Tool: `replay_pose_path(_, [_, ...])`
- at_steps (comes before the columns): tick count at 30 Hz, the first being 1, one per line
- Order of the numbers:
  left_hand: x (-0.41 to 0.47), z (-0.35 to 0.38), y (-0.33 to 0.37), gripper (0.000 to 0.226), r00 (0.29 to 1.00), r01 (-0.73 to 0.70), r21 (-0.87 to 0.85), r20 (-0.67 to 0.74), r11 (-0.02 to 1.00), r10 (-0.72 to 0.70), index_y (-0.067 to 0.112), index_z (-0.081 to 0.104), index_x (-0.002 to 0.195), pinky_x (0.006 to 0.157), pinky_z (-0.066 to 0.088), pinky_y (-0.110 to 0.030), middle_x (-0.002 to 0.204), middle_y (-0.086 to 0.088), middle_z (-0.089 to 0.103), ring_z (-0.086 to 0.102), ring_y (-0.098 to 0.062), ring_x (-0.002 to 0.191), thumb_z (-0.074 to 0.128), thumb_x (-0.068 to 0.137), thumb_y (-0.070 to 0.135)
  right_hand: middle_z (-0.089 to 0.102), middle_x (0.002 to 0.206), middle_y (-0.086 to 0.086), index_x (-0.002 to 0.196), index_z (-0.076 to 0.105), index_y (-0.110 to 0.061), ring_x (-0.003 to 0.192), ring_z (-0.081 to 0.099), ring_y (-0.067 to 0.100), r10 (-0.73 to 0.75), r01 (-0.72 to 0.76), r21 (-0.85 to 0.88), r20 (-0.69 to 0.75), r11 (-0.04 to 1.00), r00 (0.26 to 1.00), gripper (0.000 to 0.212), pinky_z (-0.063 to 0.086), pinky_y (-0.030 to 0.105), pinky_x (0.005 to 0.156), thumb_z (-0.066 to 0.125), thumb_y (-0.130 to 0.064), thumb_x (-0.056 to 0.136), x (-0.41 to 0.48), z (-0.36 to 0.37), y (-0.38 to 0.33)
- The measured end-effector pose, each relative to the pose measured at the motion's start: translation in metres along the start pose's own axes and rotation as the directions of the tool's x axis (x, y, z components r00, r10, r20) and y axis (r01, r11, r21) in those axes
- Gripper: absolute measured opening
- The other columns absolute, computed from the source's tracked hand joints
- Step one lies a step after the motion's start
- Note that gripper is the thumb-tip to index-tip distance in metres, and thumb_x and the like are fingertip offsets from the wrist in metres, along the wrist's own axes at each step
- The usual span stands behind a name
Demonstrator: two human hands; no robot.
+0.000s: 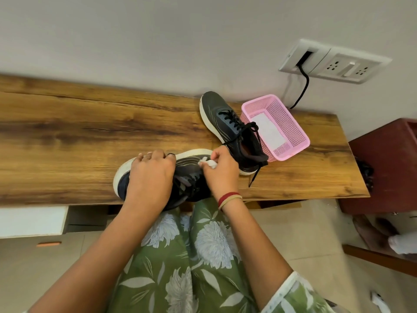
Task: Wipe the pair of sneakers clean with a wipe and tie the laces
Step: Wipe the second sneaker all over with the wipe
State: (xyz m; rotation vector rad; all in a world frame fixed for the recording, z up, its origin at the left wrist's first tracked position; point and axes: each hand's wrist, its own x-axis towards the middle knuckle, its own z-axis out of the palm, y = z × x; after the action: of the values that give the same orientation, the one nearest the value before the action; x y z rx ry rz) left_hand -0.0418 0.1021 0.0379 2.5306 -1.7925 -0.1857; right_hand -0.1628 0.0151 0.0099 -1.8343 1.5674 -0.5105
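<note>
Left hand [151, 175]: you grip the near sneaker [185, 177], centre frame.
Right hand [222, 170]: you pinch the wipe [208, 163] against it.
Other sneaker [232, 129]: upper right, touching the basket [291, 132].

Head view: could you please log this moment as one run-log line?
left hand: holds near black white-soled sneaker | right hand: pinches white wipe against it | far black sneaker: laces loose, beside pink plastic basket

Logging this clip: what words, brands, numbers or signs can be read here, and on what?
No text can be read anywhere.
Held sneaker: pale stripes only, no lettering.
Second sneaker: stripes, no legible brand.
Wipe: plain white.
Pink basket and white sheet inside: no print shows.
Socket plate: no legible markings.
</note>
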Motion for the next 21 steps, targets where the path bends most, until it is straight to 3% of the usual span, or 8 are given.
replay_pose_path(4, [-0.002,-0.001,0.002,0.037,1.000,0.010,0.028,0.027,1.000,-0.011,0.005,0.070,0.095,0.084,0.050,-0.047,0.086,-0.017,0.064,0.066,-0.037,0.079,0.076,0.060,-0.001,0.045,0.067,-0.010,0.081,0.045,-0.018,0.065,0.048,0.012,0.020,-0.021,0.022,0.029,1.000,0.999,0.029,0.037,0.024,0.059,0.073,-0.019,0.077,0.001,-0.001,0.004])
replay_pose_path(6, [-0.002,-0.002,0.003,0.037,0.999,0.011,0.025,0.036,1.000,-0.012,0.007,0.067,0.103,0.091,0.046,-0.047,0.095,-0.016,0.064,0.065,-0.036,0.088,0.072,0.067,0.001,0.045,0.070,-0.010,0.083,0.044,-0.017,0.073,0.051,0.017,0.072,-0.071,0.026,-0.031,0.997,0.997,0.027,0.040,0.027,0.064,0.070,-0.016,0.079,0.005,-0.005,0.006])
replay_pose_path(8, [0.000,-0.001,0.002,0.037,1.000,0.011,0.010,0.028,1.000,-0.011,0.008,0.065,0.108,0.095,0.044,-0.045,0.100,-0.015,0.064,0.065,-0.035,0.091,0.068,0.072,0.002,0.044,0.068,-0.012,0.082,0.043,-0.019,0.070,0.049,0.014,0.017,-0.017,-0.002,-0.009,1.000,1.000,0.026,0.036,0.026,0.065,0.069,-0.015,0.080,-0.001,-0.001,-0.004])
replay_pose_path(10, [-0.001,-0.001,-0.001,0.038,0.998,0.018,0.018,0.053,1.000,-0.019,0.005,0.070,0.097,0.083,0.050,-0.047,0.087,-0.017,0.064,0.066,-0.037,0.077,0.076,0.060,-0.002,0.045,0.066,-0.013,0.080,0.043,-0.020,0.064,0.045,0.008,-0.052,0.052,0.006,0.059,0.999,0.997,0.027,0.031,0.023,0.062,0.070,-0.018,0.079,-0.009,0.005,-0.014])
replay_pose_path(12, [-0.002,0.001,-0.002,0.040,0.999,0.010,0.016,0.035,1.000,-0.010,0.004,0.071,0.090,0.077,0.053,-0.047,0.081,-0.018,0.064,0.065,-0.038,0.070,0.079,0.052,-0.003,0.047,0.067,-0.012,0.080,0.043,-0.022,0.067,0.050,0.011,-0.040,0.039,0.014,0.071,0.999,0.997,0.029,0.038,0.027,0.065,0.071,-0.019,0.078,-0.007,0.003,-0.009])
replay_pose_path(15, [-0.002,0.002,0.000,0.037,1.000,0.009,0.015,0.025,1.000,-0.010,0.006,0.069,0.102,0.090,0.047,-0.047,0.094,-0.017,0.065,0.065,-0.038,0.087,0.071,0.066,-0.001,0.047,0.074,-0.011,0.084,0.045,-0.019,0.077,0.056,0.019,0.076,-0.076,0.001,-0.001,0.997,0.997,0.025,0.049,0.034,0.072,0.069,-0.014,0.080,0.006,-0.009,0.008])
replay_pose_path(19, [0.002,0.004,-0.003,0.038,1.000,0.023,-0.004,0.000,1.000,-0.023,0.012,0.062,0.117,0.096,0.042,-0.041,0.108,-0.012,0.062,0.061,-0.033,0.100,0.061,0.080,0.006,0.045,0.066,-0.011,0.078,0.044,-0.020,0.061,0.046,0.007,0.002,-0.003,0.020,0.056,1.000,0.998,0.028,0.037,0.012,0.056,0.072,-0.015,0.078,-0.004,0.001,-0.001])
replay_pose_path(21, [0.002,0.003,-0.003,0.039,1.000,0.026,-0.011,-0.006,1.000,-0.026,0.013,0.061,0.119,0.096,0.041,-0.040,0.109,-0.012,0.061,0.060,-0.032,0.101,0.059,0.081,0.007,0.045,0.063,-0.010,0.076,0.043,-0.020,0.060,0.044,0.007,-0.016,0.014,0.035,0.073,0.999,0.997,0.030,0.035,0.014,0.054,0.074,-0.018,0.076,-0.005,0.003,-0.001])
